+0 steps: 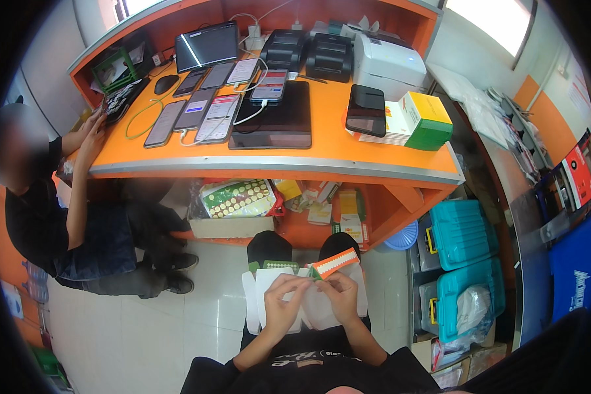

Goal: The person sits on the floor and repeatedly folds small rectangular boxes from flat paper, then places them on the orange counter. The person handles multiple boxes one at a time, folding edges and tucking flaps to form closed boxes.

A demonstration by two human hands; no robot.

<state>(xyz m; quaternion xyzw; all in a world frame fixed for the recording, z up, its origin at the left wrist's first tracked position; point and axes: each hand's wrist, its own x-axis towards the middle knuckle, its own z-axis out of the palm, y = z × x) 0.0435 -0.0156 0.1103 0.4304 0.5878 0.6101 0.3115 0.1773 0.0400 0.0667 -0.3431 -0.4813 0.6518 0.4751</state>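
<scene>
Standing by the long orange counter (177, 154) with its row of phones, I'm watching someone seated on the pale tiled floor (144, 328), folding a flat white die-cut cardboard box blank (308, 308) held over their lap. It has a small orange-and-white end flap (335, 261) sticking up at the top. Left hand (284, 303) and right hand (340, 295) both pinch the blank, fingers curled shut on it. My take: crease along the scored lines first, thumbs pressing flat, before tucking that flap.
</scene>
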